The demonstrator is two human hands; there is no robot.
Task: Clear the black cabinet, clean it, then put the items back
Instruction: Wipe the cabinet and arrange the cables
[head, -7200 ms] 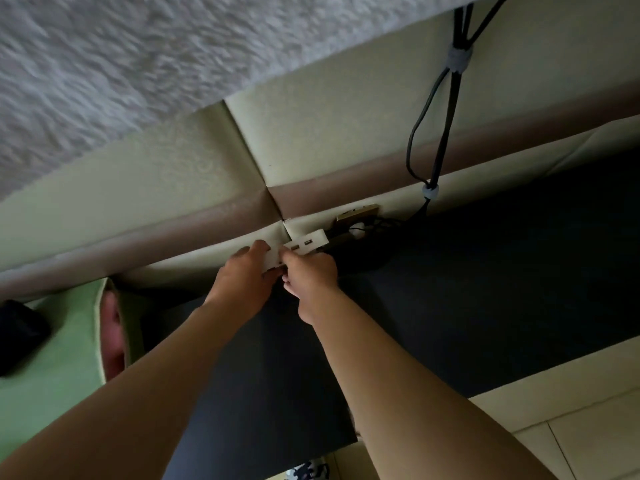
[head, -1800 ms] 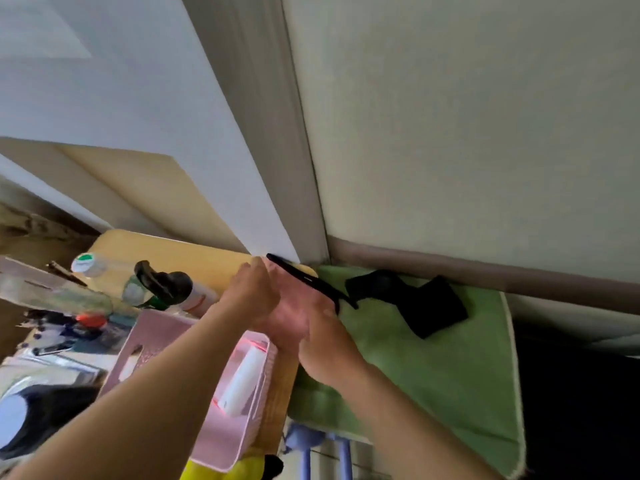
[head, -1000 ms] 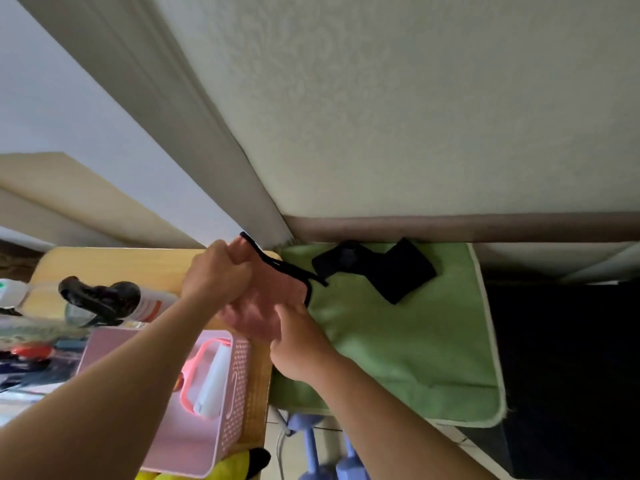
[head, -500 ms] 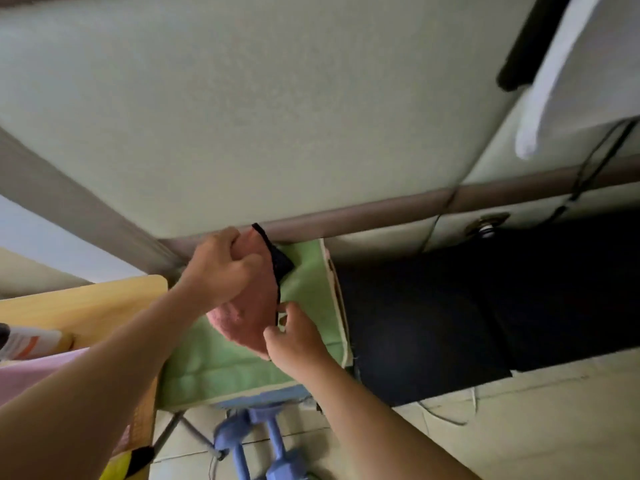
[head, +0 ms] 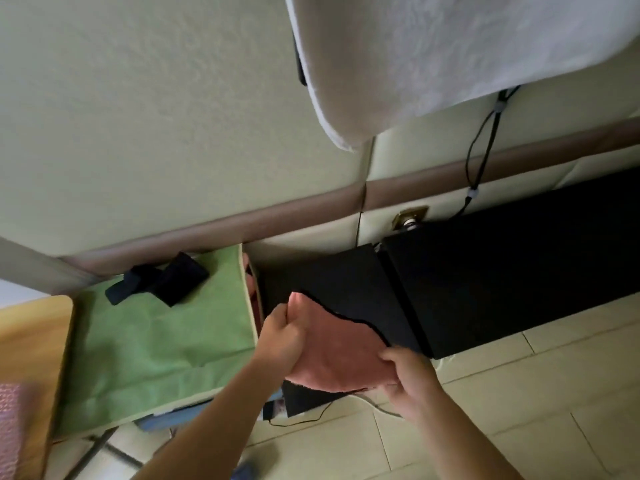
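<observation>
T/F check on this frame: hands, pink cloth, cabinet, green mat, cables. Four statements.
1. The left hand and the right hand both hold the pink cloth. True.
2. The pink cloth lies flat on the green mat. False: it is held up over the black cabinet.
3. A black item lies on the green mat. True.
4. The cables hang above the green mat. False: they run down the wall above the cabinet.

Both hands, left (head: 282, 336) right (head: 408, 377), grip pink cloth (head: 341, 355) over black cabinet (head: 485, 271).
</observation>
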